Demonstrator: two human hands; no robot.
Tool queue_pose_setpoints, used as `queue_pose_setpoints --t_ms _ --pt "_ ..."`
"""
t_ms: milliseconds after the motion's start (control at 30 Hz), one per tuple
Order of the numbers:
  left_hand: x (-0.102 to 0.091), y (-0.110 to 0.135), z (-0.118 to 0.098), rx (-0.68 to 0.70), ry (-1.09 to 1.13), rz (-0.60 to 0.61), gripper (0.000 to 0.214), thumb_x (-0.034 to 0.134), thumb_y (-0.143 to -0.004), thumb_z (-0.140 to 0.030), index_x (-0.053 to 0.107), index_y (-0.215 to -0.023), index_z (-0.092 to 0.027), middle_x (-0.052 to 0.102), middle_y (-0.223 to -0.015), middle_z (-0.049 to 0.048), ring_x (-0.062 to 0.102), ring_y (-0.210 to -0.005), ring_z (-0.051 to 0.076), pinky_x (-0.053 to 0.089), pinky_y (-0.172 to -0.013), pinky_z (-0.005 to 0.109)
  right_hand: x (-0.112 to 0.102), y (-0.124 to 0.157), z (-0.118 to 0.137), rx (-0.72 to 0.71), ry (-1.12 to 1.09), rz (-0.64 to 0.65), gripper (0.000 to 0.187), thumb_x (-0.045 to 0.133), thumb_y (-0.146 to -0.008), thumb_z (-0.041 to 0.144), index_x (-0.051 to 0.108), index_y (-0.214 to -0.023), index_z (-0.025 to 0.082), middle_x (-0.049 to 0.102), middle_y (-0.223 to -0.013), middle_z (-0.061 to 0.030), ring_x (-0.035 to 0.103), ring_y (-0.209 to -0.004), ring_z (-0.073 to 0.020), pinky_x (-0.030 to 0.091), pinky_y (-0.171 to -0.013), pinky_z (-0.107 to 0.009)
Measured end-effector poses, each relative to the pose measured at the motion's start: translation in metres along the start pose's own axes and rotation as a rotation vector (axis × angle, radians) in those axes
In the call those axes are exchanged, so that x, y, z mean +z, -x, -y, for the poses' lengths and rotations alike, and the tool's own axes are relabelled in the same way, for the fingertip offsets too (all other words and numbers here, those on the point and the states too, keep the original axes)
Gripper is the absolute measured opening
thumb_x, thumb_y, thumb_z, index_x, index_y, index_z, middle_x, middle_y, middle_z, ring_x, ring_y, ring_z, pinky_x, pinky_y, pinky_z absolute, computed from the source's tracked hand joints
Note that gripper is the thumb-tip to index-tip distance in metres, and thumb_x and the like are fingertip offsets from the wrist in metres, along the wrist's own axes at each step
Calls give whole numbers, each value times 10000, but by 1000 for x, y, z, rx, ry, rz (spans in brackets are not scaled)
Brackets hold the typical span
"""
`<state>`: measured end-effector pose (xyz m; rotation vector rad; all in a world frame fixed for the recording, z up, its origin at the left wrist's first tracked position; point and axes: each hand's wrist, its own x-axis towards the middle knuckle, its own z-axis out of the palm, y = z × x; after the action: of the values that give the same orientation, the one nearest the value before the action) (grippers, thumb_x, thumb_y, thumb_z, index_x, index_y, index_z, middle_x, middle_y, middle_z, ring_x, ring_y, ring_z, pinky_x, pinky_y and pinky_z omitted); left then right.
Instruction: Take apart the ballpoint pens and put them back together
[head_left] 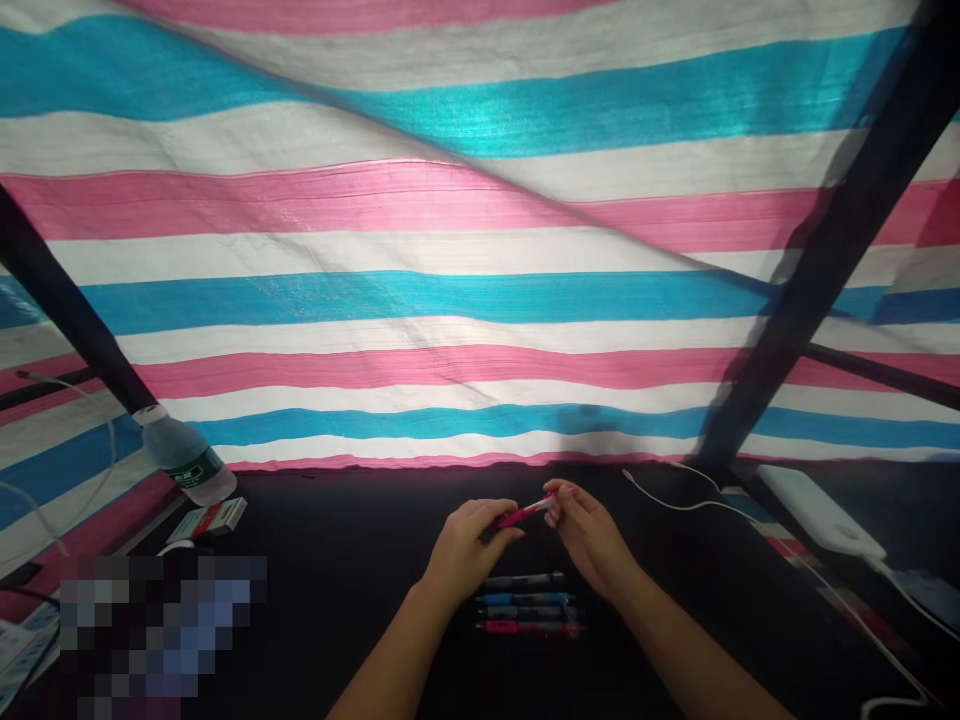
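Observation:
My left hand (469, 545) and my right hand (589, 535) meet above a black tabletop (337, 570). Between them is a pink-and-clear pen (526, 512), with the left fingers on its pink barrel and the right fingertips pinching its other end. Just below my hands, several pens lie side by side, parallel to each other: a black one (525, 580), a blue one (525, 600), a dark one (525, 613) and a pink one (529, 627). My right wrist partly overlaps their right ends.
A plastic water bottle (187, 458) lies at the back left near a small white-and-red box (217, 518). A white power bank (817, 508) and white cable (690, 500) are on the right. Striped tarpaulin (480, 300) and dark poles (825, 240) stand behind. A pixelated patch covers the lower left.

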<state>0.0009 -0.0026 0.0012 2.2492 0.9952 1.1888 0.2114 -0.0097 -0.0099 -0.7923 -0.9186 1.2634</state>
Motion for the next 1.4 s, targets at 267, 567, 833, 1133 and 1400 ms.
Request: queue_pose_setpoints --t_ms 267,567,833,1133,1400 --pt "1 1 7 -7 -196 52 159 579 -998 -260 721 -1065 -238 754 -992 45 687 -918 216 509 -858 336 -8 -5 30 -49 -260 -40 421 419 -1007 604 501 -761 272 352 -673 31 414 -577 -179 501 -634 -369" --pt "3 3 12 -16 -272 151 179 535 -1004 -222 713 -1024 -227 723 -911 34 674 -861 198 496 -789 303 -5 4 49 38 -889 24 290 557 -964 237 397 -722 231 333 -660 61 389 -564 -127 441 -574 -293" --pt "3 3 10 -22 -281 160 185 528 -1005 -230 713 -1011 -230 717 -898 33 674 -857 197 486 -777 293 -7 3 49 23 -884 22 284 588 -930 261 388 -731 231 324 -659 65 393 -571 -124 434 -579 -295" --pt "3 2 8 -20 -279 171 195 522 -1007 -234 717 -1015 -223 716 -888 36 671 -843 198 471 -764 292 -7 3 47 32 -911 37 304 581 -910 227 351 -712 231 313 -644 68 386 -562 -123 432 -584 -300" --pt "0 -1 1 -97 -127 165 207 554 -992 -272 755 -1005 -225 746 -904 48 689 -850 215 492 -778 312 -6 5 50 26 -897 1 325 574 -897 211 321 -694 232 296 -631 69 376 -547 -127 426 -568 -309"
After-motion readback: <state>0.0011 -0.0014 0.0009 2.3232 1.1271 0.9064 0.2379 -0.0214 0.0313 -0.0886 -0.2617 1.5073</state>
